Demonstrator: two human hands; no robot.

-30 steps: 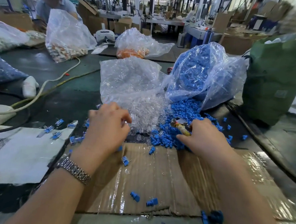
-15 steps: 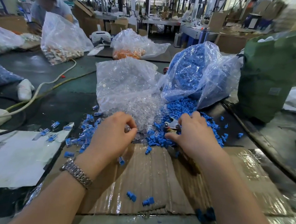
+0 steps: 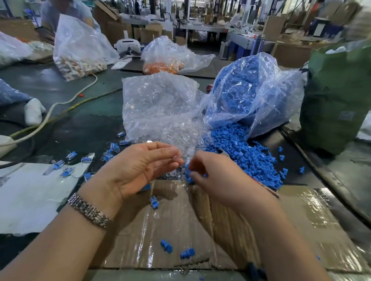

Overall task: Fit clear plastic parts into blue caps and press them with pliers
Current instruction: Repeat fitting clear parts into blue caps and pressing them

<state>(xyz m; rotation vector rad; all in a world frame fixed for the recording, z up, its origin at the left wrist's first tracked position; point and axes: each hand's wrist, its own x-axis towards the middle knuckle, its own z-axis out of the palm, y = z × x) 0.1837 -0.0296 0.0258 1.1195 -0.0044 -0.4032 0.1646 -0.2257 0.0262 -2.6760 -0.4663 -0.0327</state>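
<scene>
My left hand [image 3: 140, 170] is raised over the cardboard with its palm turned right, and its thumb and fingertips pinch a small clear plastic part [image 3: 175, 158]. My right hand [image 3: 221, 181] is curled just to the right of it. It pinches a blue cap [image 3: 188, 168] at its fingertips, almost touching the clear part. A reddish pliers handle [image 3: 271, 191] sticks out from under this hand. Behind the hands, clear parts [image 3: 180, 133] spill from a clear bag [image 3: 160, 102]. Blue caps [image 3: 244, 156] spill from a second bag [image 3: 247, 90].
A taped cardboard sheet [image 3: 197, 231] under my hands carries loose blue caps [image 3: 166, 245]. Several blue-capped pieces [image 3: 70, 155] lie at left beside a white sheet [image 3: 26, 198]. A green sack [image 3: 341, 94] stands at right. A cable [image 3: 52, 112] crosses the table at left. A person sits at the far left.
Both hands have lifted out of the piles and come together. My left hand has turned palm-up with a clear part, and my right hand has brought a blue cap to it.
</scene>
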